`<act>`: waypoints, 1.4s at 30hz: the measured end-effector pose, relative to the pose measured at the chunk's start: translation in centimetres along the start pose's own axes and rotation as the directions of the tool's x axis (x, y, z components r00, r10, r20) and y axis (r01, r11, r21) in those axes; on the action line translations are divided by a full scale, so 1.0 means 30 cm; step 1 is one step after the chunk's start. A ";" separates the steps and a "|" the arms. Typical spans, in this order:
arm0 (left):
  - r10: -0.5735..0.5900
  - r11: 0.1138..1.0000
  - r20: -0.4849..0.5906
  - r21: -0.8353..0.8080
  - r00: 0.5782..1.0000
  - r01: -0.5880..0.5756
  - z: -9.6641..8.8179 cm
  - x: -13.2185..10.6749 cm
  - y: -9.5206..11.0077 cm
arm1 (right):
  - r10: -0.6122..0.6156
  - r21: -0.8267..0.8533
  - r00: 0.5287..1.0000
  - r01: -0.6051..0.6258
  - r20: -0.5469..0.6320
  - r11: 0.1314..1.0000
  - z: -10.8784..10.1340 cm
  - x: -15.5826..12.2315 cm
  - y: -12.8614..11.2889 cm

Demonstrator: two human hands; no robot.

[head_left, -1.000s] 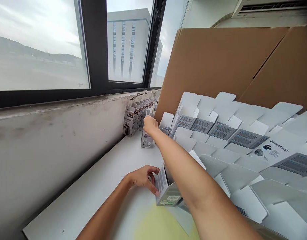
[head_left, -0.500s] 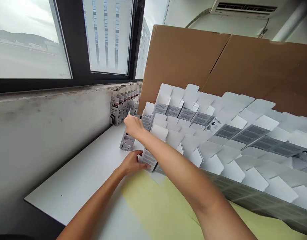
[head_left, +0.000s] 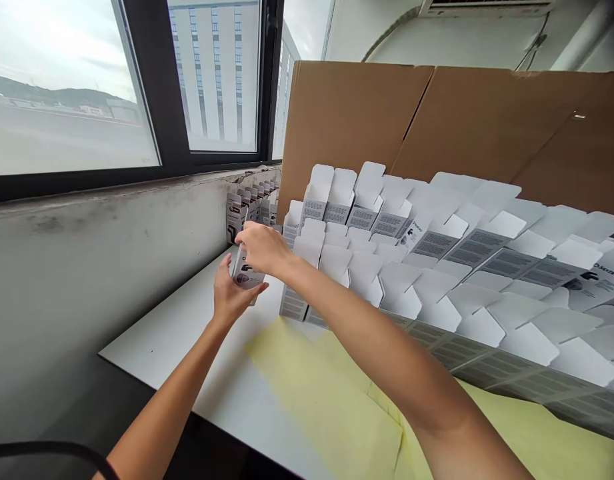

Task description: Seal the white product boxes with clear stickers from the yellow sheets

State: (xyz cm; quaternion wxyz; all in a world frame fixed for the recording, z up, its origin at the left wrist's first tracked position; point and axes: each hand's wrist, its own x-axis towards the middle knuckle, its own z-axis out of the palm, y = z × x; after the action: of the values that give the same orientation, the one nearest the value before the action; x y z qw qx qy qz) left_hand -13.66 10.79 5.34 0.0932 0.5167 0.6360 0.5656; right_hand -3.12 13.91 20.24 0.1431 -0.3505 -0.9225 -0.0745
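A small printed carton (head_left: 245,275) stands at the left end of the rows, between my two hands. My right hand (head_left: 264,247) reaches across and grips its top, fingers closed. Around its lower left side curves my left hand (head_left: 231,290), thumb across the front and fingers at the side edge. Just to the right, open-topped cartons (head_left: 294,303) stand packed in rows, their white flaps (head_left: 364,270) raised. My right forearm hides part of the front row.
Closed-looking cartons (head_left: 234,217) line the wall under the window. A large brown cardboard sheet (head_left: 347,113) rises behind the rows. Yellow paper (head_left: 307,387) lies on the white table (head_left: 187,333), whose edge is at lower left. A dark cable (head_left: 47,450) crosses the lower left corner.
My left hand has moved from the front row's corner up and left onto the carton. My right hand still grips the carton's top. The view has shifted slightly.
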 end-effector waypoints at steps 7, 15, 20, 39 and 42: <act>-0.064 0.974 0.078 -0.212 0.995 0.079 -0.080 -0.110 0.101 | -0.047 0.379 0.955 0.161 -0.293 0.911 -0.001 -0.247 -0.035; -0.174 0.649 0.345 -0.665 0.922 0.371 -0.051 -0.376 0.165 | 0.442 0.862 0.896 -0.184 -0.051 0.472 0.262 -0.733 -0.058; -0.111 0.632 0.401 -0.677 0.909 0.376 0.026 -0.491 0.174 | 0.584 0.884 0.809 -0.225 -0.065 0.409 0.283 -0.915 -0.056; 0.725 0.643 0.131 -0.479 0.676 -0.597 0.204 -0.701 0.429 | 0.645 0.733 0.764 -0.425 -0.025 0.531 0.222 -1.285 0.096; 0.762 0.633 0.360 -0.589 0.538 -0.502 0.247 -0.776 0.520 | 0.768 0.697 0.567 -0.422 -0.296 0.580 0.196 -1.440 0.148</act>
State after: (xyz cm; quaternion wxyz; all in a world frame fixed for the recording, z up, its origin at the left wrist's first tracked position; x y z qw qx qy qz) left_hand 10.59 -5.05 4.68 0.1732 0.8282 0.2001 0.4940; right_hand 29.41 -8.40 1.16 0.5241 -0.5576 -0.6259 0.1504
